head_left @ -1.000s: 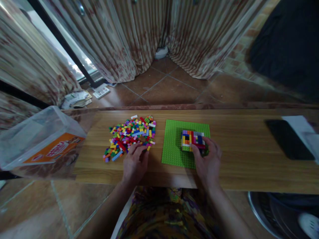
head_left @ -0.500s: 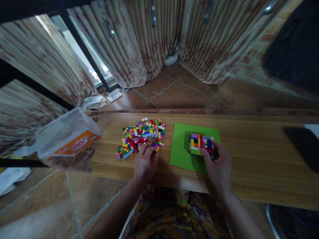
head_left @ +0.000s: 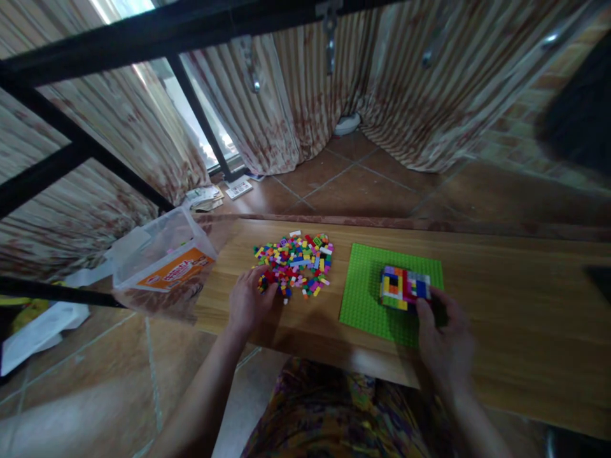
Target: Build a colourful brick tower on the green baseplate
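On table, brick pile — just short of baseplate edge, hands apart

Long striped curtains, blotched with reddish flowers toward the hem, hang in heavy folds across the far side and brush the floor, which is brown tile with pale grout lines. Over on the left I see daylight coming through a narrow stretch of window between them, and a dull sheen lies on the nearer tiles. A dark metal frame cuts across in front of the cloth. To the right stands a brick-patterned wall, dimmer there, and a long wood-grained table runs across the room.
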`<state>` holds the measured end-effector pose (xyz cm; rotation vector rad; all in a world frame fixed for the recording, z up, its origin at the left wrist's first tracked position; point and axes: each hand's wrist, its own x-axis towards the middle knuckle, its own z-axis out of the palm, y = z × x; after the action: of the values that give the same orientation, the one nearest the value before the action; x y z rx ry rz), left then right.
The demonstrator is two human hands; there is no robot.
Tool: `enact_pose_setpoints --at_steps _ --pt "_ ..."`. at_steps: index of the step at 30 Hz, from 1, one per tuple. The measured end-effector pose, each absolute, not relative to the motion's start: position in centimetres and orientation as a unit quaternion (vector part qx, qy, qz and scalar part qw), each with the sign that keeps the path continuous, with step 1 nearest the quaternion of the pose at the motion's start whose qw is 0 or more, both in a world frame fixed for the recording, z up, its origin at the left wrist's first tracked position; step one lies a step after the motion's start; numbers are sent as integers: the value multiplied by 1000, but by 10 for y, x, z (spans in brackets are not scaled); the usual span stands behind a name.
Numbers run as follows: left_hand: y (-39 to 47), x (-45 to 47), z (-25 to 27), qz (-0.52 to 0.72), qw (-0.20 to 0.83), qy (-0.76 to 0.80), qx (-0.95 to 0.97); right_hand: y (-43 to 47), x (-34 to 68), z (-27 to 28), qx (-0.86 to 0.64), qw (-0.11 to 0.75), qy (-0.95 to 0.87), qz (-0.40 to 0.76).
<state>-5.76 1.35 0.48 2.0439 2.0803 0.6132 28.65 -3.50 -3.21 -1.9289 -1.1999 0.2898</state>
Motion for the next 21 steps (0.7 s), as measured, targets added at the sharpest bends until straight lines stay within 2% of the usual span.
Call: enact_pose_setpoints --at_steps 5,9,13,16,21 --pt "15 -58 2 193 72 679 704 -34 287 -32 -759 442 -458 140" --pt "16 -61 -3 192 51 668 717 -35 293 -33 -741 505 -409 171" --pt "17 -63 -5 206 31 657 724 -41 300 -27 -733 553 -366 149" --pt "17 -60 -4 240 33 650 720 -48 304 -21 -740 551 -367 120" --pt "16 -56 -5 252 51 643 721 -58 298 -16 -729 533 -407 137"
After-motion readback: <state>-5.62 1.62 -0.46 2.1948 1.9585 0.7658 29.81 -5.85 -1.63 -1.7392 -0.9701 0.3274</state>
